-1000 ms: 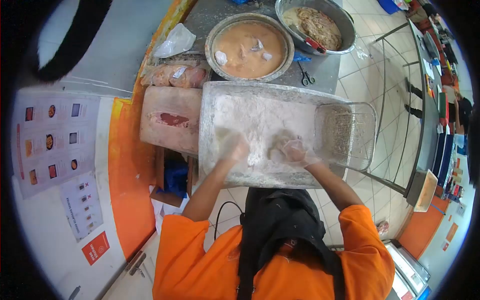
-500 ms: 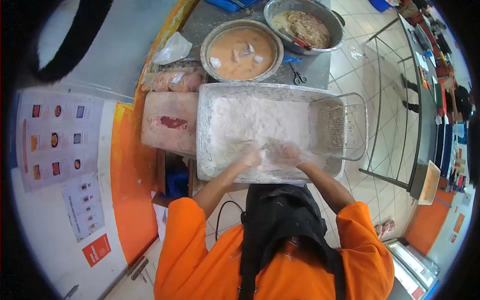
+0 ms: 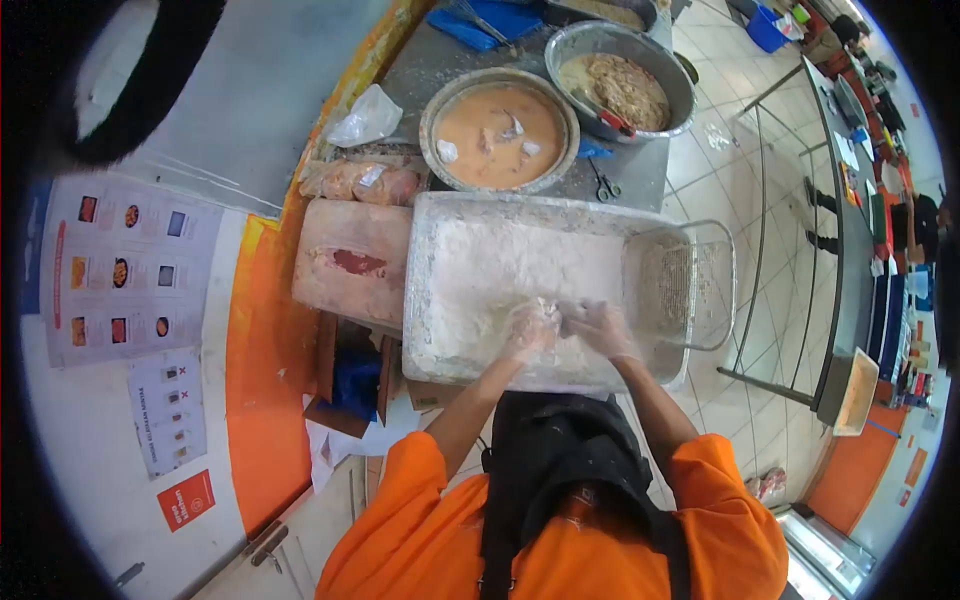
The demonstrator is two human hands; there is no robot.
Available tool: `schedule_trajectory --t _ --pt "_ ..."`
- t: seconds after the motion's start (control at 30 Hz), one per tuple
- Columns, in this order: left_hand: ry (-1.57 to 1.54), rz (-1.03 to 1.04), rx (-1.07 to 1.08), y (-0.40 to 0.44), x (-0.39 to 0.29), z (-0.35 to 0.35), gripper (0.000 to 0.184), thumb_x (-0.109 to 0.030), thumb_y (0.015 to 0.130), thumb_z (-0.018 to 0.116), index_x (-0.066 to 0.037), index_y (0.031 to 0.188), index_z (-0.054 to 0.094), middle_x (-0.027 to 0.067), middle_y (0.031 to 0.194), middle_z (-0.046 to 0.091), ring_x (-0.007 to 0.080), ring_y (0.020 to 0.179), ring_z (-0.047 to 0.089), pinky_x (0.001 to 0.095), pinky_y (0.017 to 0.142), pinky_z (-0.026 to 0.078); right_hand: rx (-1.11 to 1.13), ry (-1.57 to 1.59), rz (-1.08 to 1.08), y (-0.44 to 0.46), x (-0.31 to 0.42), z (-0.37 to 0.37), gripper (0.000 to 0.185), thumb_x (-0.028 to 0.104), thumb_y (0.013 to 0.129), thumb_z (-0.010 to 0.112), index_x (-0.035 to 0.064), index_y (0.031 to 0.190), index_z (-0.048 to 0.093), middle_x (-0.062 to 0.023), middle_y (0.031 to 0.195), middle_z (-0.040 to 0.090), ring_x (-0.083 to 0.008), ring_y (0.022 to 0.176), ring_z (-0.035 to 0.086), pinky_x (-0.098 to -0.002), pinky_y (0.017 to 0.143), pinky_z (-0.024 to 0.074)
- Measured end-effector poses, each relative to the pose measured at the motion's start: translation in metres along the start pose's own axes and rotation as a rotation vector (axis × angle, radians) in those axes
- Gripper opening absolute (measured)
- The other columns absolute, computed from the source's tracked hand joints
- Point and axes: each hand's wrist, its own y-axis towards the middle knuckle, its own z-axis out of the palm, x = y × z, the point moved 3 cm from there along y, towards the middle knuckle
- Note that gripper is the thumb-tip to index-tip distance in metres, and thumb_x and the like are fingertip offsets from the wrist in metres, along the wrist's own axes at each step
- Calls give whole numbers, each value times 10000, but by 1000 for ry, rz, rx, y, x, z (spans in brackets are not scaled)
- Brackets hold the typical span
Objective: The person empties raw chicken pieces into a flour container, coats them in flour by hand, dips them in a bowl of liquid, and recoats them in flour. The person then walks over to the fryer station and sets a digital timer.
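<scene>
A large pale tub holds a layer of white flour. Over its near half, my left hand is closed, its fingers curled and coated in flour. My right hand is right beside it, fingers bent inward, so the two nearly meet. Whatever lies between or inside the fingers is floury and too small to make out. A wire mesh basket rests in the tub's right end, its frame reaching past the rim.
Behind the tub stand a round basin of orange liquid with pale pieces in it and a metal bowl of battered meat. Scissors lie beside them. Left are a floury box, bagged meat and a plastic bag.
My hands, blurred by motion and slightly apart before, are now raised a little and closer together. The view has shifted, so the tub appears lower and a bit further right.
</scene>
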Motion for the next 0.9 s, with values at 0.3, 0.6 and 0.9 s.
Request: schedule_trajectory --t 0.3,0.6,0.9 --pt "-142 97 -610 108 -45 -208 307 -336 895 535 -54 838 639 138 740 646 260 689 637 400 624 493 -647 116 -692 154 80 -103 265 281 844 566 98 995 685 -111 860 688 -249 798 654 -350 715 503" --pt "330 -4 -663 269 52 -215 361 -279 899 455 -24 724 641 162 759 650 342 751 635 436 715 492 -393 46 37 286 163 -72 369 373 833 514 68 858 720 -157 941 682 -265 921 654 -377 805 495" --pt "132 489 -701 89 22 -258 182 -101 768 636 -107 950 650 84 924 638 279 806 625 369 660 517 -261 -708 -407 317 165 -113 227 239 748 562 92 824 718 -157 891 681 -312 872 658 -394 748 519"
